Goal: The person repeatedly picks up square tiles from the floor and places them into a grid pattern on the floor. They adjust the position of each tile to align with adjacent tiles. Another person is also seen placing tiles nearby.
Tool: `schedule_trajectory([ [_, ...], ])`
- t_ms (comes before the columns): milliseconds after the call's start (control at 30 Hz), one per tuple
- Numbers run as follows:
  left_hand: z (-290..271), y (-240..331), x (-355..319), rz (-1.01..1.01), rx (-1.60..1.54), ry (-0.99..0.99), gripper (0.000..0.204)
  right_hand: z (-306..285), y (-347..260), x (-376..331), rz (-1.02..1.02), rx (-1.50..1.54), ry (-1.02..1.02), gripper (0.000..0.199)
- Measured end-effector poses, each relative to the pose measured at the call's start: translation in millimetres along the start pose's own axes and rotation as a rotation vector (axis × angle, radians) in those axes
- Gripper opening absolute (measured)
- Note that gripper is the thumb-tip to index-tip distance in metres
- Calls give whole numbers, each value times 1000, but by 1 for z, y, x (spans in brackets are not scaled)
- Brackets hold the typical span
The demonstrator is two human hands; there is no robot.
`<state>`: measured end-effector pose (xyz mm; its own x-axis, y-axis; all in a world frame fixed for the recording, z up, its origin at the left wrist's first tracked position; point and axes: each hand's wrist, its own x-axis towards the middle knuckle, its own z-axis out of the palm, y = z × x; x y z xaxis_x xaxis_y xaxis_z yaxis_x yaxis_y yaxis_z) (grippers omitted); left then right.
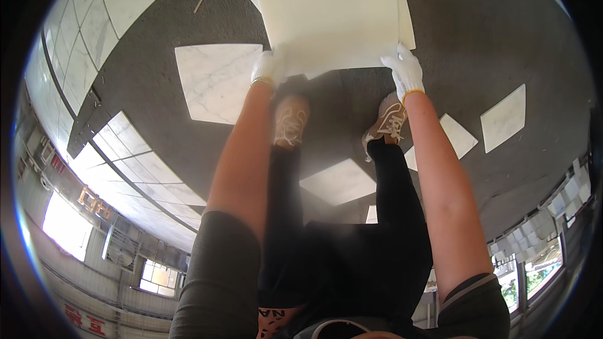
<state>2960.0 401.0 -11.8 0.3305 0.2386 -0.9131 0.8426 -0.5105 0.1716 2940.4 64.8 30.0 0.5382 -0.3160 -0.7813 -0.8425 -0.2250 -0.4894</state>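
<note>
Head view: a large cream tile (330,16) at twelve o'clock is clamped at its near edge by the gloved left hand (268,68) and right hand (405,70). Hands are kept wide apart, seemingly for balance, above grey floor (157,100) with marble tiles (217,81) at ten o'clock.

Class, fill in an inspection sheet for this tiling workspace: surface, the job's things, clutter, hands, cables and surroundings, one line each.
Surface: dark grey floor bed, partly covered with laid white marble tiles at left.
Job's things: large pale tile held flat by its near edge, another pale tile lying under it.
Clutter: loose white tiles scattered on the bed, one at left, one at right, one between the legs; small sticks near the top.
Hands: left hand and right hand, both in white gloves, grip the tile's near edge.
Cables: nothing seen.
Surroundings: windows and walls at the rim.
</note>
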Motion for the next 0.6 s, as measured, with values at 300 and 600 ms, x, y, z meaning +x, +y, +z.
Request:
schedule_trajectory([
  [300,-48,16,-54,318,174,-155,64,-29,-60,8,56,145,-211,81],
  [600,-89,20,-304,372,-364,-480,41,-116,-116,-154,144,239,-135,49],
])
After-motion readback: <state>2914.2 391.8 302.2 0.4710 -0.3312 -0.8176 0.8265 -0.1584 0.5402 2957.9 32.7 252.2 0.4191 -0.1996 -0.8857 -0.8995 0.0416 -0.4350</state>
